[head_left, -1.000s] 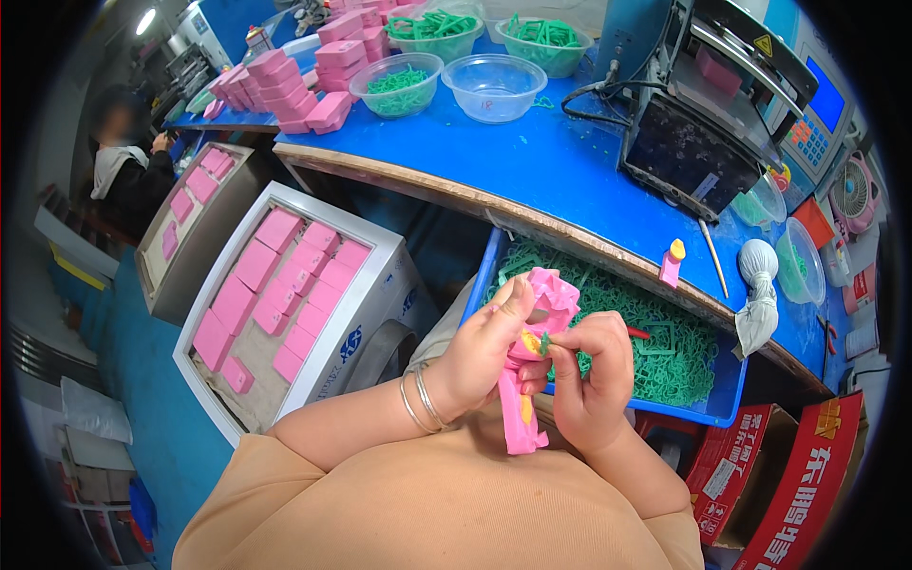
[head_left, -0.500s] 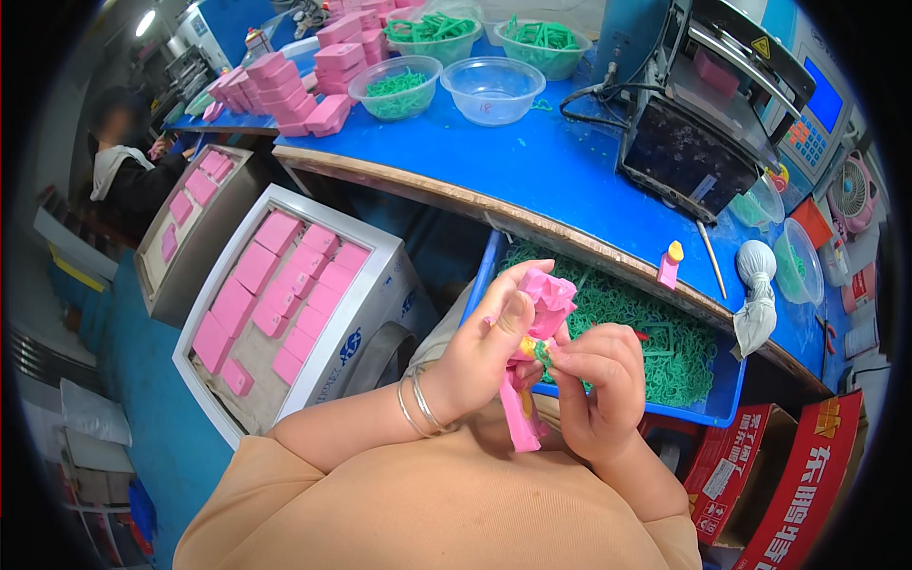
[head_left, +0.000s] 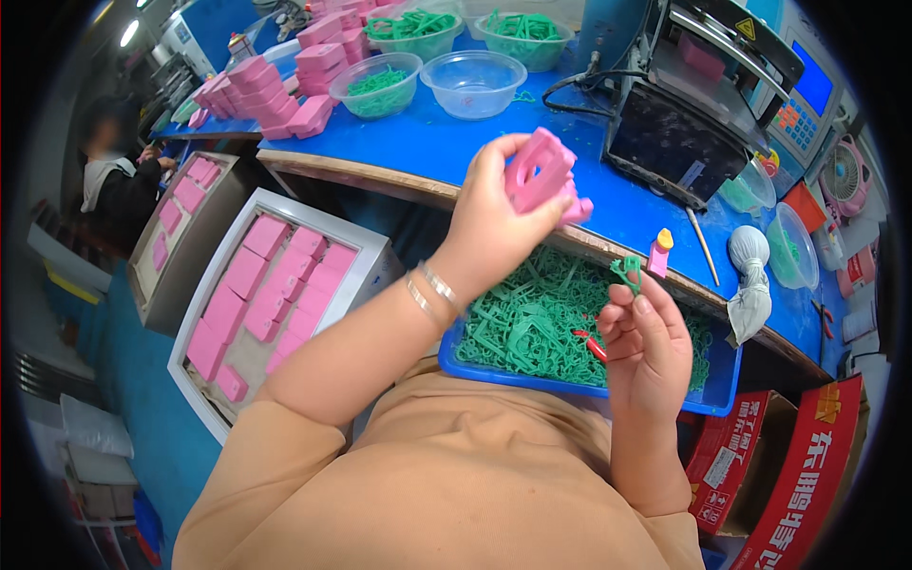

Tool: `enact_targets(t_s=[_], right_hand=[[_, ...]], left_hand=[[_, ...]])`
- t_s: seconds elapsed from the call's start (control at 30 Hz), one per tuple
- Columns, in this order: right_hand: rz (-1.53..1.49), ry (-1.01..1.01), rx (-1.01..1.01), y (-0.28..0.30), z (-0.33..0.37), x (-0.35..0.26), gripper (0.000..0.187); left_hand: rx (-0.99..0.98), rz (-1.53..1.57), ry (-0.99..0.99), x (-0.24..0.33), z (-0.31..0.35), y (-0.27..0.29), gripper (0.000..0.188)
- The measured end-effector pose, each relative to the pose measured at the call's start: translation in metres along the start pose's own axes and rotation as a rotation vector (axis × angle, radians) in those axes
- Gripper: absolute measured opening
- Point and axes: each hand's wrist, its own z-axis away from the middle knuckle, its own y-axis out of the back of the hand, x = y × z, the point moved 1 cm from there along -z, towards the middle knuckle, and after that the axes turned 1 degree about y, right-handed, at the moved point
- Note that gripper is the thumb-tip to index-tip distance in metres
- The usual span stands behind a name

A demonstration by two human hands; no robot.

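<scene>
My left hand [head_left: 499, 228] is closed around a pink rubber mould [head_left: 541, 176], raised over the edge of the blue bench. An oval opening shows in one face of the mould, and its right side is uneven. Farther right, my right hand [head_left: 651, 347] pinches a small branched green wax piece [head_left: 627, 274] between thumb and fingertips, apart from the mould. Below both hands, a blue tray [head_left: 717, 399] holds a tangled heap of green wax pieces [head_left: 532, 328]. A red-handled tool [head_left: 594, 348] lies on the heap beside my right hand.
A small pink holder with a yellow top [head_left: 661, 252], a wooden stick [head_left: 703, 247] and a tied white cloth pouch [head_left: 749, 252] lie near the bench edge. Behind stand a dark machine [head_left: 679, 142] and clear bowls [head_left: 473, 85]. Left, a white-framed box [head_left: 370, 275] holds pink moulds; a person [head_left: 119, 180] sits beyond.
My hands have parted. The left has carried the mould up and away toward the bench, no longer bent open. The right has drawn the green wax piece off to the right.
</scene>
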Motion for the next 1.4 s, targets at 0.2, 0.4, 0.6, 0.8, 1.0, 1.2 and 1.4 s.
enact_targets(t_s=[0.2, 0.4, 0.6, 0.8, 1.0, 1.2, 1.4], right_hand=[[-0.061, -0.134, -0.051, 0.000, -0.001, 0.004, 0.036], [0.115, -0.013, -0.096, -0.001, 0.001, 0.012, 0.038], [0.267, 0.075, -0.177, -0.012, 0.015, 0.018, 0.033], [0.363, -0.005, -0.255, -0.005, 0.020, 0.024, 0.011], [0.452, -0.173, -0.238, -0.005, 0.017, 0.019, 0.016], [-0.078, -0.590, -0.207, -0.005, 0.004, 0.025, 0.015], [-0.217, -0.714, -0.282, -0.003, 0.002, 0.029, 0.017]], left_hand=[[0.123, -0.866, -0.311, -0.024, -0.018, -0.007, 0.050], [-0.278, -0.223, -0.191, 0.042, 0.047, -0.001, 0.028], [-0.187, 0.333, 0.378, 0.048, 0.081, -0.007, 0.013], [-0.246, 0.390, 0.491, 0.052, 0.091, -0.001, 0.008], [-0.182, -0.006, 0.062, 0.045, 0.092, -0.002, 0.013], [-0.115, -0.400, -0.414, 0.050, 0.087, 0.001, 0.020], [-0.138, -0.405, -0.408, 0.050, 0.088, 0.005, 0.017]])
